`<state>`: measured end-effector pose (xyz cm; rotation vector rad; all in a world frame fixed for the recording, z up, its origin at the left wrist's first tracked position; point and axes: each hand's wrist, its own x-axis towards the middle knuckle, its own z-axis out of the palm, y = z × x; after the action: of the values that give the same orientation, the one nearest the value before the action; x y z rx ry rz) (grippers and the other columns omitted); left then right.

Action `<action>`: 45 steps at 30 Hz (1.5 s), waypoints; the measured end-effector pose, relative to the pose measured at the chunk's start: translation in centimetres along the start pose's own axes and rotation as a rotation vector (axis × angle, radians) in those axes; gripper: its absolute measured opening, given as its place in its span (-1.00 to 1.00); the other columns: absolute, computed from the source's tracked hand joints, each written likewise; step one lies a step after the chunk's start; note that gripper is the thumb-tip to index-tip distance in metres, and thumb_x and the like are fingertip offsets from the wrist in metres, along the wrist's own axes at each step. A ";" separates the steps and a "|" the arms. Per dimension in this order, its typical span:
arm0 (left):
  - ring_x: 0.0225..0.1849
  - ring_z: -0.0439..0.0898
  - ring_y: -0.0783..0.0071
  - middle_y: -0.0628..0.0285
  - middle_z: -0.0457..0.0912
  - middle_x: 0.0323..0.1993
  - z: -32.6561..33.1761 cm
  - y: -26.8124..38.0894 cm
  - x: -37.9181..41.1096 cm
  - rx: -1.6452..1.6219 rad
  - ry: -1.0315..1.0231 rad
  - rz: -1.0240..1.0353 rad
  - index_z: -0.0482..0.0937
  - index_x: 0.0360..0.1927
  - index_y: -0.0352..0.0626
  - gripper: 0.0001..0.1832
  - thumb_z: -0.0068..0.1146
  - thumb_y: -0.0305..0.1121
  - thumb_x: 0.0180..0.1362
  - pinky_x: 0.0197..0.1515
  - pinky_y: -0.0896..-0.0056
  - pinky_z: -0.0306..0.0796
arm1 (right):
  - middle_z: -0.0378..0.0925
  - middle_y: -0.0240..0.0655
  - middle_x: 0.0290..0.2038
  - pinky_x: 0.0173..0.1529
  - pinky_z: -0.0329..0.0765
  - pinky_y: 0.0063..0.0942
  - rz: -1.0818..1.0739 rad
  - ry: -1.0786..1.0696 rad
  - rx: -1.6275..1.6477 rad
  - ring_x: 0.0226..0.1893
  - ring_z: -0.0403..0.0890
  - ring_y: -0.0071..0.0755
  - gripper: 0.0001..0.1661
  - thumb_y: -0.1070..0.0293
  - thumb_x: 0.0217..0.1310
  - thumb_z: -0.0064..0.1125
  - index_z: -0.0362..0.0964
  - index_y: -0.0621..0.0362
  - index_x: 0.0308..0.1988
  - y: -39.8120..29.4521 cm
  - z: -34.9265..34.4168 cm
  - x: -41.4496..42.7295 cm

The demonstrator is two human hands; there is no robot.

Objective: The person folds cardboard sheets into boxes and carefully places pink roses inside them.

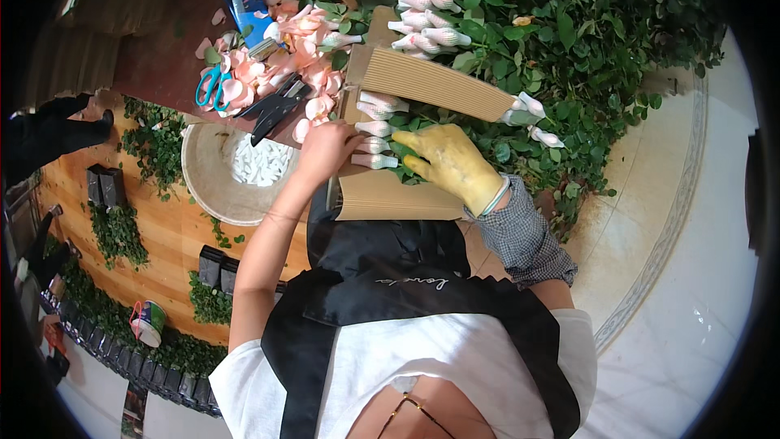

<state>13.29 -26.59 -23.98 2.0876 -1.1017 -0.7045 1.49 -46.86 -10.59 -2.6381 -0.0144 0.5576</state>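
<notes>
My bare left hand (329, 147) has its fingertips at the left ends of a column of pink rosebuds in white mesh sleeves (375, 128). Just right of the buds is my right hand (448, 161) in a yellow rubber glove, thumb and fingers spread over the rose stems and leaves. The buds lie on a sheet of corrugated cardboard (396, 195), whose other flap (436, 82) is folded above them. Whether either hand grips a bud or stem cannot be told. A black stapler (279, 108) rests among loose pink petals (244, 82) on the dark red table, up and left of my left hand.
Teal-handled scissors (212, 89) lie at the table's left. Below stands a round tub (204, 195) of small white pieces (262, 161). Leafy rose stems (579, 42) with sleeved buds (432, 18) are heaped at upper right. Wrapped bundles (116, 235) stand on the floor; another person's legs (61, 134) show far left.
</notes>
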 end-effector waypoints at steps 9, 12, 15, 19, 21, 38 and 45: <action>-0.29 0.70 0.07 0.09 0.71 -0.37 -8.2 -3.3 -7.0 0.683 0.731 -0.440 0.62 0.04 -0.18 -0.60 0.24 -0.09 0.31 -0.18 0.14 0.53 | 0.73 -0.21 -0.35 -0.24 0.62 -0.10 0.070 -0.517 -0.222 -0.28 0.75 -0.09 -0.80 0.29 0.23 0.19 0.68 0.14 -0.26 2.3 7.3 3.0; -0.34 0.70 0.04 0.09 0.71 -0.41 -7.3 0.8 -5.7 0.488 -0.007 -0.586 0.68 -0.07 -0.13 -0.55 0.24 0.06 0.25 -0.23 0.10 0.55 | 0.73 -0.16 -0.33 -0.20 0.63 -0.08 0.191 -0.418 -0.131 -0.25 0.75 -0.04 -0.76 0.34 0.21 0.14 0.70 0.18 -0.28 2.8 9.7 3.6; -0.36 0.69 0.04 0.05 0.70 -0.44 -4.6 3.3 -2.7 0.025 -0.238 -0.253 0.73 -0.30 -0.13 -0.58 0.25 0.06 0.23 -0.23 0.08 0.55 | 0.72 -0.07 -0.33 -0.17 0.65 -0.09 0.117 -0.262 -0.106 -0.23 0.74 0.02 -0.76 0.34 0.17 0.13 0.70 0.19 -0.30 2.5 8.3 2.6; -0.33 0.68 0.05 0.06 0.68 -0.41 -1.8 1.1 -0.6 0.101 -0.391 -0.117 0.73 -0.40 -0.15 -0.61 0.25 0.00 0.25 -0.23 0.09 0.53 | 0.69 -0.10 -0.41 -0.24 0.66 -0.07 0.109 -0.195 -0.123 -0.34 0.74 0.02 -0.75 0.17 0.25 0.23 0.65 0.11 -0.29 3.1 9.8 2.4; -0.32 0.62 0.09 0.07 0.62 -0.42 -0.8 0.4 -0.7 0.019 -0.331 0.113 0.69 -0.40 -0.24 -0.69 0.28 -0.17 0.25 -0.27 0.16 0.46 | 0.70 -0.13 -0.37 -0.21 0.67 -0.09 0.128 -0.252 -0.109 -0.31 0.74 0.03 -0.75 0.17 0.26 0.23 0.66 0.09 -0.23 3.0 9.8 2.6; -0.27 0.69 0.08 0.07 0.70 -0.27 -2.1 2.0 0.0 0.082 -0.235 -0.093 0.67 -0.33 -0.19 -0.63 0.34 -0.04 0.17 -0.20 0.19 0.53 | 0.76 -0.18 -0.27 -0.23 0.67 -0.15 0.253 -0.350 -0.227 -0.23 0.78 -0.12 -0.71 0.18 0.28 0.15 0.69 0.10 -0.20 2.7 8.3 4.2; -0.24 0.56 0.54 0.30 0.58 -0.34 -4.7 -3.7 -3.4 -0.738 0.234 -0.426 0.56 -0.48 -0.28 -0.84 0.10 -0.52 0.23 -0.15 0.41 0.43 | 0.73 -0.17 -0.28 -0.17 0.64 -0.12 0.300 -0.397 -0.241 -0.22 0.75 -0.08 -0.69 0.15 0.29 0.16 0.65 0.10 -0.13 3.4 8.1 4.6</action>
<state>16.76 -20.72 -23.29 1.6869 -0.1934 -0.8713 2.31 -46.10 -20.44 -2.7284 0.2076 1.2438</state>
